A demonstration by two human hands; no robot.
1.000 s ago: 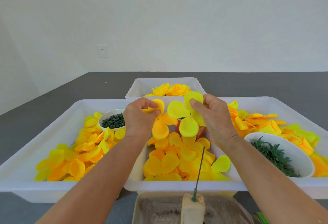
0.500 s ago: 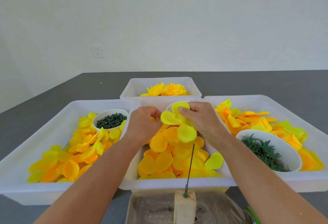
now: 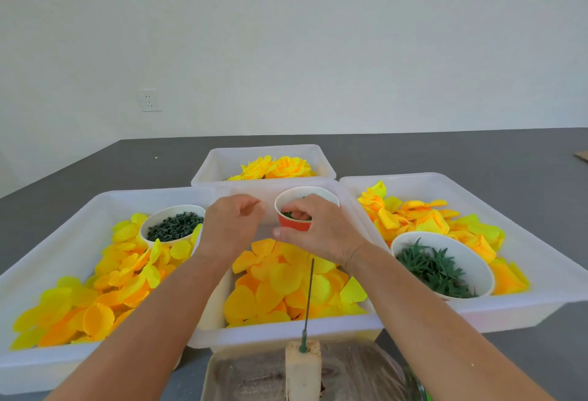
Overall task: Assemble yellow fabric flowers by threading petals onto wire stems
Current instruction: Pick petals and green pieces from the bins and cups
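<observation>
Reaching into the small red paper cup [image 3: 294, 224] at the back of the middle tray [image 3: 286, 332], your right hand [image 3: 318, 230] has its fingertips curled down among the dark green pieces inside; whether they actually pinch one you cannot tell from this view, and the thumb lies along the cup's outer wall. Your left hand [image 3: 230, 229] hovers just beside the cup on its left, fingers loosely curled toward the thumb, with nothing visibly held.

Below both hands, loose yellow and orange fabric petals [image 3: 270, 286] fill the middle tray. A thin dark wire stem [image 3: 308, 295] stands nearly upright in front of that tray, its foot stuck into a pale block [image 3: 302, 369] that rests on a clear tray [image 3: 356, 372] at the near edge of the dark grey desk [image 3: 445, 152]; no petal sits on the stem.

On your left, a large white tray [image 3: 63, 232] holds more yellow petals and a white bowl [image 3: 173, 225] of small dark green parts. On your right, another white tray [image 3: 525, 229] holds petals and a white bowl [image 3: 442, 265] of green leaf-like pieces. Behind the middle tray, a fourth bin [image 3: 264, 154] contains finished yellow flowers [image 3: 275, 168]. A wall socket [image 3: 149, 100] sits on the white wall beyond.
</observation>
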